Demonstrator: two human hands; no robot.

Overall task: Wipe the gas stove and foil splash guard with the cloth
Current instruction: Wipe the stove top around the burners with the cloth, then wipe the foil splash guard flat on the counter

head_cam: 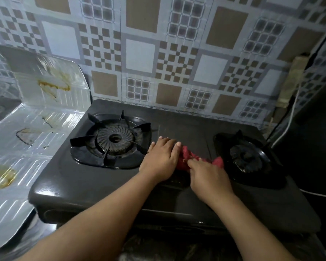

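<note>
Two bare forearms reach in from below over the black gas stove (pixel 105 187), meeting on the flat panel between its two burners. The left hand (pixel 161 159) lies flat, fingers straight, its grip open, beside the red cloth (pixel 184 160), while the right hand (pixel 208 178) pinches that bunched cloth. The stained foil splash guard (pixel 36 119) stands against the stove's left side.

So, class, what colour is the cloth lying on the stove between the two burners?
Red, or pinkish red. The cloth shows best in the head view, bunched under both hands.
</note>
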